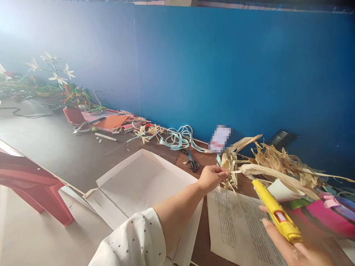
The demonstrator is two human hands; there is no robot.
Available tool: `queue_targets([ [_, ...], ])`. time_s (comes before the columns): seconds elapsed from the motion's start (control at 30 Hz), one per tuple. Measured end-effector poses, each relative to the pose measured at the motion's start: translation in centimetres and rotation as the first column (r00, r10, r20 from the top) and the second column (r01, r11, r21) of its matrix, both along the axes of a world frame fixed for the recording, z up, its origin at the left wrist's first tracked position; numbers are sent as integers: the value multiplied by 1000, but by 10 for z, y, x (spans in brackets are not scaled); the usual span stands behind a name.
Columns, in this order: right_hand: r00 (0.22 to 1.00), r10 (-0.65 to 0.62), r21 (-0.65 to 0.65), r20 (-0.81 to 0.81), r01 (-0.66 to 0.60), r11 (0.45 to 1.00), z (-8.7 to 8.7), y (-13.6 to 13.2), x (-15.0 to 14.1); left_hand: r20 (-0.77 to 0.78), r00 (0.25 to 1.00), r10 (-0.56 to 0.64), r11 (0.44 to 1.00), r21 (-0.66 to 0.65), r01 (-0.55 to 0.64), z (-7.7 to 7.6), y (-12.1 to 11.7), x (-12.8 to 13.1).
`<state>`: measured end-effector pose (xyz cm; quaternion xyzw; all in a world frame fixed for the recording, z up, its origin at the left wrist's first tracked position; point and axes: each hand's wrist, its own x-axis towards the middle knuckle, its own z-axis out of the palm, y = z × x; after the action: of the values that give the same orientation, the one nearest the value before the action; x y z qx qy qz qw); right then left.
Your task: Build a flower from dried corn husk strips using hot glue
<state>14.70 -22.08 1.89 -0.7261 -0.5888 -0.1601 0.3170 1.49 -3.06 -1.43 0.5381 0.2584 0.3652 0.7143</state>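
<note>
My left hand (213,177) reaches across the cardboard box lid, thumb and fingers pinched on a narrow pale strip of dried corn husk (236,171). Just beyond its fingertips lie more curled husk pieces (259,169). In my right hand (296,242), at the lower right, is a yellow stick-shaped tool (273,210) with a small window in its body and a thin metal tip. That tip points up and left, towards the husks and apart from my left fingers. Part of my right hand is blurred, and its grip is partly hidden.
Black scissors (192,161) lie behind the white box lid (116,214). A printed sheet (235,225) and a white paper cup (285,190) are near my hands. Ribbon coils (180,137), coloured paper (112,122) and husk flowers line the blue wall (222,66). A red chair (36,184) stands left.
</note>
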Motion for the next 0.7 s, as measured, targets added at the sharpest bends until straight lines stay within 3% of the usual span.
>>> queue_targets([
  [0.07, 987, 162, -30, -25, -163, 986, 0, 7, -13, -1, 1000, -3, 1000, 6, 3, 0, 0, 0],
  [0.17, 965, 256, -17, -47, -257, 966, -4, 17, -23, 4, 1000, -8, 1000, 8, 8, 0, 0, -1],
  [0.4, 973, 231, 1, -11, -231, 973, -12, 23, -20, -17, 1000, 1, 1000, -14, -1, 5, -2, -3],
  [0.7, 978, 189, -27, -84, -192, 981, -25, 23, -12, -10, 1000, -13, 1000, -21, 13, 6, -3, -4],
])
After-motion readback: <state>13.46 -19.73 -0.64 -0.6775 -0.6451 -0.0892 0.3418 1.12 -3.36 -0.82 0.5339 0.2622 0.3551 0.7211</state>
